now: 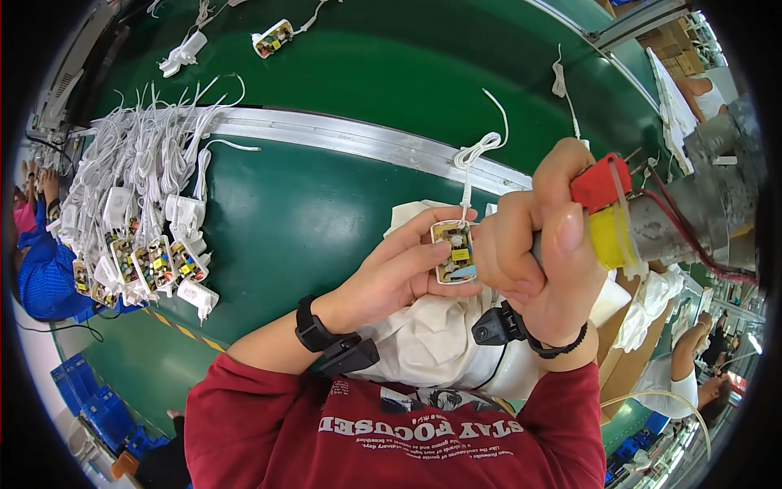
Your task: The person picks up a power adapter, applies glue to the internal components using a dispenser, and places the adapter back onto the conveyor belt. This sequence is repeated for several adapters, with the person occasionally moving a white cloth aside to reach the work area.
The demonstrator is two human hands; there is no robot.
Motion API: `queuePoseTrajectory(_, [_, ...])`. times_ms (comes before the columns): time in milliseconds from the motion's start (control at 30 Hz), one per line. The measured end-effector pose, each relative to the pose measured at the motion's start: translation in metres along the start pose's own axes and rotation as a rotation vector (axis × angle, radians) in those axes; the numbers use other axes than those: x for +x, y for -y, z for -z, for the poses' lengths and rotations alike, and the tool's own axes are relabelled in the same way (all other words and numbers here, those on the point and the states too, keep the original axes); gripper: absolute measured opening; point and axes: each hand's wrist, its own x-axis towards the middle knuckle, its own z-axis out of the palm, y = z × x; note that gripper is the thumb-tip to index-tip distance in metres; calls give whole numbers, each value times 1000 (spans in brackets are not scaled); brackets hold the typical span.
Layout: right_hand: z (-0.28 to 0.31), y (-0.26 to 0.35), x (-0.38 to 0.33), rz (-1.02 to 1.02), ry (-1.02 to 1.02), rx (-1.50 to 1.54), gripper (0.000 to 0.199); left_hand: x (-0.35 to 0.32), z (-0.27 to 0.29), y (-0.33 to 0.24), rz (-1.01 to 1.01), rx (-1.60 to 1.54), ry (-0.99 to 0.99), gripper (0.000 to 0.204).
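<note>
Two hands meet near the middle of the frame, just right of centre. The left hand (pixel 395 273) cups a small white charger shell (pixel 456 253) with its circuit board showing; fingers close under it and the thumb lies along its lower edge, so the grip is shut around the shell. A white cord (pixel 476 151) rises from the top of the shell, bundled in a coil and trailing toward the upper middle of the frame. The right hand (pixel 546 244) is wrapped tight around the handle of a power tool (pixel 652 224), whose grey body runs off to the right edge; a red and yellow block sits just past the knuckles, and a red wire runs along the body. That grip is fully closed. The tool's tip is hidden behind the fingers, so whether it touches the shell cannot be told.

Both hands hover over a white cloth (pixel 432 334) lying on the green desk (pixel 309 212). In the left of the frame a crowd of similar open chargers with white cords (pixel 147 212) lies in rows on the desk. A metal rail (pixel 358 140) crosses the frame, and beyond it, at the upper left, one more open charger (pixel 273 38) lies on the green conveyor belt (pixel 407 65). Black bands sit on both wrists, and red sleeves fill the bottom.
</note>
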Motion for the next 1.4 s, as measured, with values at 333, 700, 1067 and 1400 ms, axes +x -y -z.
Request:
queuePoseTrajectory(333, [-9,1,4,92,31,-35,40,2,1,2,-1,-39,-14,45])
queuePoseTrajectory(700, [-12,7,4,69,25,68,34,66,2,-42,-168,429,-35,36])
queuePoseTrajectory(1067, [-11,12,6,8,-1,171,24,137,35,-109,-835,2008,-445,41])
queuePoseTrajectory(1400, [-8,14,10,28,-2,104,23,72,68,-187,-377,1652,-842,28])
